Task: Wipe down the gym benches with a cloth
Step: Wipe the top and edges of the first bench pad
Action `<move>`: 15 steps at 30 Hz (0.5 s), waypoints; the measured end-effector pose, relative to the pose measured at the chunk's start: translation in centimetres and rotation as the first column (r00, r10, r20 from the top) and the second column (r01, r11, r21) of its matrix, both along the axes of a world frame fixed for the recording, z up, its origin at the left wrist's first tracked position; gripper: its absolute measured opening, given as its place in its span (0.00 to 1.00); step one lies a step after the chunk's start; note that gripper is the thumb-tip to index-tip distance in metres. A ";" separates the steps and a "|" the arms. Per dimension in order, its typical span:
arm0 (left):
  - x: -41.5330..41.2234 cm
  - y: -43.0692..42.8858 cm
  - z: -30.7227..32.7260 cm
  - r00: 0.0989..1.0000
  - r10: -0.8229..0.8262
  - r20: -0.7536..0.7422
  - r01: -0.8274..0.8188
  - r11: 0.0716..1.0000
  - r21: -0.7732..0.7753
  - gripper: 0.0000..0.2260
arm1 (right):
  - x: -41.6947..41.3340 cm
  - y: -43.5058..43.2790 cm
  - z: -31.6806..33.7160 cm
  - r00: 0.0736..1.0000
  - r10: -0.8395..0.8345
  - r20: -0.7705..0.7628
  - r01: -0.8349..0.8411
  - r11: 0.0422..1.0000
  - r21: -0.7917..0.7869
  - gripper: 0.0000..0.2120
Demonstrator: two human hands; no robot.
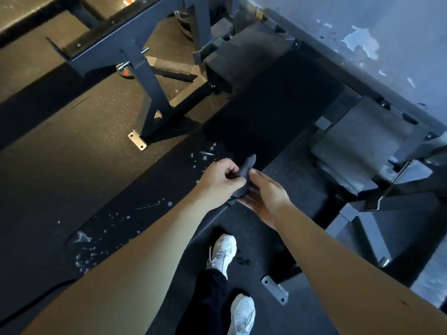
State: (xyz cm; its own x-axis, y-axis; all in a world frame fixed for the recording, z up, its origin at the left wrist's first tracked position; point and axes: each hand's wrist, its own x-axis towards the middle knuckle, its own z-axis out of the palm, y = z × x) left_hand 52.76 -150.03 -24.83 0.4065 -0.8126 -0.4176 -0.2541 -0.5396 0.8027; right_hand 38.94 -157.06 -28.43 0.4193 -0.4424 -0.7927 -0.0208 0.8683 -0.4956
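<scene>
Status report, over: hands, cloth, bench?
Left hand, right hand both holding cloth. Bench below, white droplets on it. Nothing blocking.

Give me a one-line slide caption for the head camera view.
Left hand and right hand hold a bunched dark cloth above a black bench pad speckled with white droplets.
</scene>
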 end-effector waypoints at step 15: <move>0.2 4.6 -6.8 0.996 0.077 0.048 -0.078 0.997 0.019 0.08 | -0.1 2.1 -4.9 0.943 -0.080 -0.322 -0.018 0.956 -0.291 0.07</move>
State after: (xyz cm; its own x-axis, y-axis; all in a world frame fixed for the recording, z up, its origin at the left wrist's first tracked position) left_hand 52.96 -145.39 -31.62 0.4879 -0.7690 -0.4130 -0.2479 -0.5757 0.7792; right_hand 38.86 -154.98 -33.38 0.1405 -0.6794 -0.7202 -0.1997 0.6930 -0.6927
